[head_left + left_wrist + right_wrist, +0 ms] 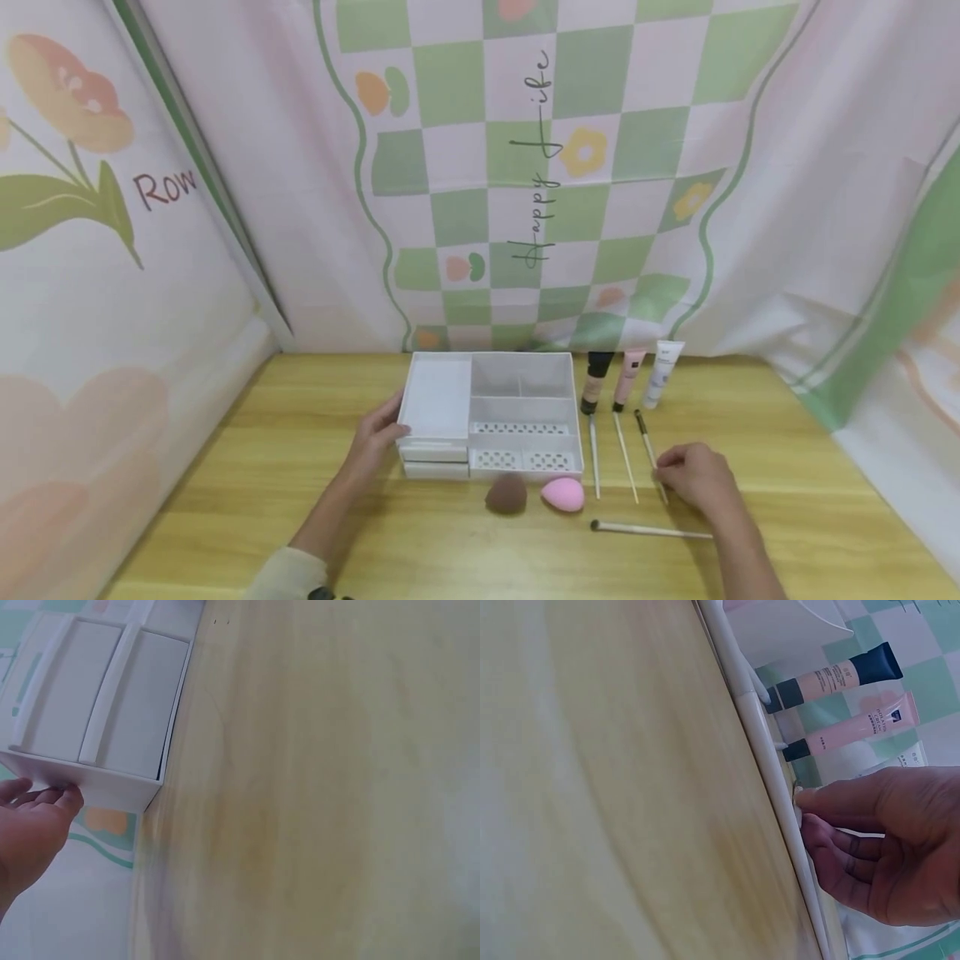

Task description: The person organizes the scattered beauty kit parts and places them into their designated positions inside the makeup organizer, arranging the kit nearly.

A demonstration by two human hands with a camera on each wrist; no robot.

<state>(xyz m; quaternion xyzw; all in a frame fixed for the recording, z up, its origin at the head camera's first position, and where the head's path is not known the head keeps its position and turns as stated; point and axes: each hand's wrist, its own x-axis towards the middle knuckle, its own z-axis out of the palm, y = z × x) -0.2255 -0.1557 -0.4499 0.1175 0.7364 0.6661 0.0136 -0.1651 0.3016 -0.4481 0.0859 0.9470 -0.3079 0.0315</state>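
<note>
A white desktop organizer (521, 385) with open compartments and small drawers (435, 467) stands on the table. My left hand (378, 433) rests against its left side; in the left wrist view, the fingertips (69, 798) touch the side wall. At the right, my right hand (699, 477) pinches a thin makeup brush (647, 437) with a dark tip, partway along its handle. Two more slender brushes, one grey (595, 458) and one pale (626, 458), lie to its left. Another brush (645, 529) lies crosswise nearer me, its right end hidden by the forearm.
Behind the brushes stand a black-capped tube (594, 383), a pink tube (628, 382) and a white tube (663, 375). A brown makeup sponge (506, 494) and a pink sponge (563, 494) lie before the organizer. Printed curtains (285, 208) border the wooden table (450, 558).
</note>
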